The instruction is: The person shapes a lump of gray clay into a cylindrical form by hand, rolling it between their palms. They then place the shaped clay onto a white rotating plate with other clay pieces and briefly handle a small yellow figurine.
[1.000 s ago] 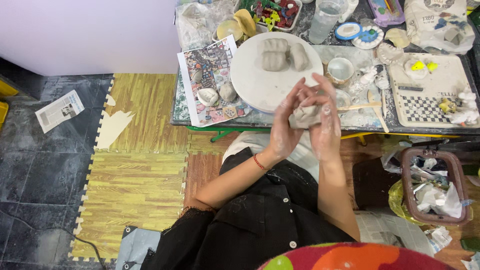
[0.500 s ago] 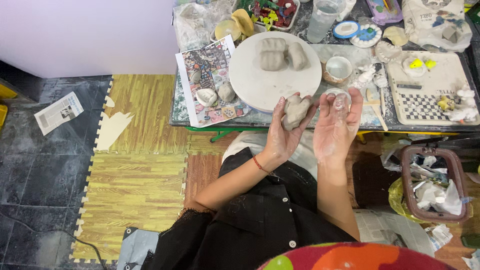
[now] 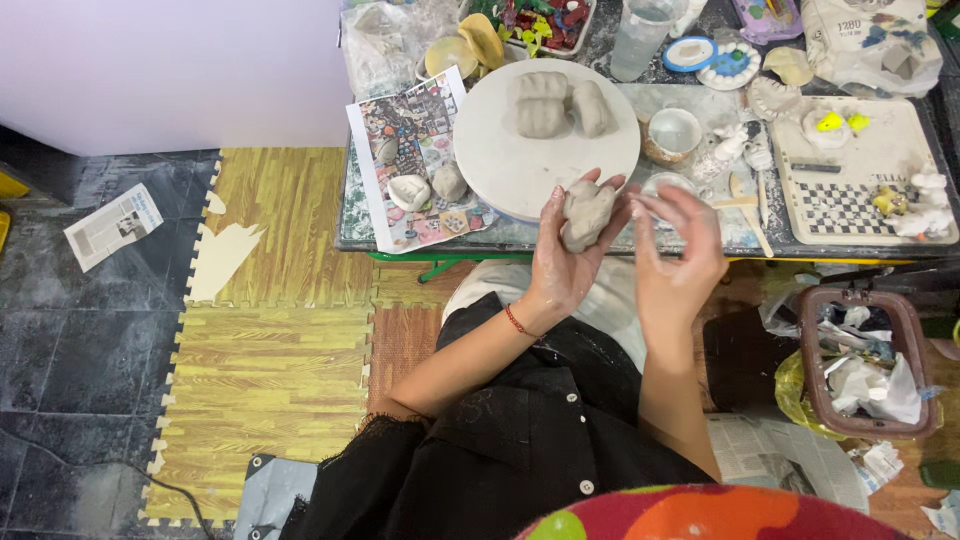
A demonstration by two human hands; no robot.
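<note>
My left hand (image 3: 560, 262) cups a grey lump of clay (image 3: 585, 213) in its palm, held just in front of the round white turntable (image 3: 500, 165). My right hand (image 3: 680, 250) hovers beside it with fingers spread and smeared with clay, holding nothing. Three shaped clay pieces (image 3: 555, 103) lie on the far part of the turntable.
The table holds a printed picture sheet (image 3: 420, 120) with small clay bits, a clear plastic cup (image 3: 640, 35), a small bowl (image 3: 673, 130), a paint palette and a checkered tray (image 3: 850, 200). A bin (image 3: 860, 365) full of scraps stands at the right. Foam mats cover the floor at left.
Both hands pressed the clay together a second ago. They have parted since: the lump stays in my left hand and my right hand has drawn away to the right.
</note>
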